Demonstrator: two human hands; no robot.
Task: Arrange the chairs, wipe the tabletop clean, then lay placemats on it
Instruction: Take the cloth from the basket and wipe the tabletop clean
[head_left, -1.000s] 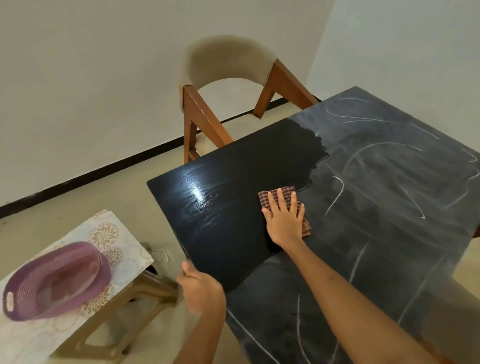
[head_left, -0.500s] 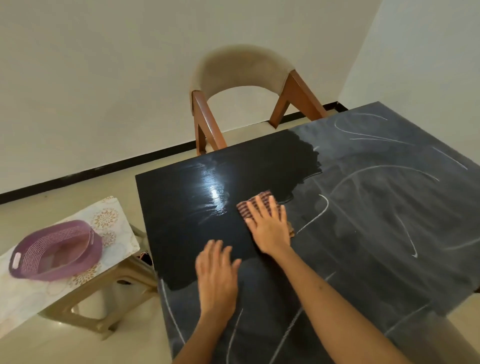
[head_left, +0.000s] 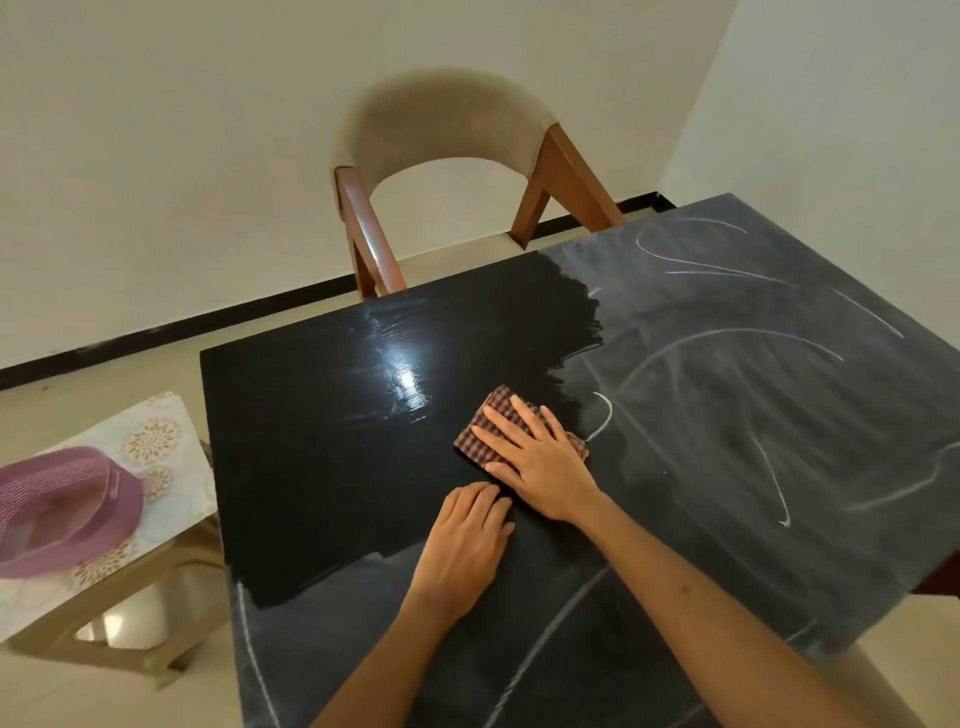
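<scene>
Across the table the split was plain: left-far part wiped dark and glossy w/ a glare spot, right side and near edge dusty grey w/ white chalk arcs. Chair sat tucked at the far edge, so chairs looked done; no placemats on the table yet. Off the left edge, a stool w/ a purple basket.

Cloth, small checked square, lay flat near table centre, right at the wet/dusty boundary. Unwiped area lay to the right of it and toward the person; nearest chalk curl just beside the cloth's right edge. Judgement: next stroke needs to go rightward or pull back toward the near edge.

Right hand was flat on the cloth, fingers straight and spread, pointing far-left, pressing rather than gripping; forearm ran in diagonally from the lower right. Left hand rested flat on bare table just beside and nearer than the right, fingers together, holding nothing — prob. bracing. Right was the one on the cloth, so nearer to the job.
</scene>
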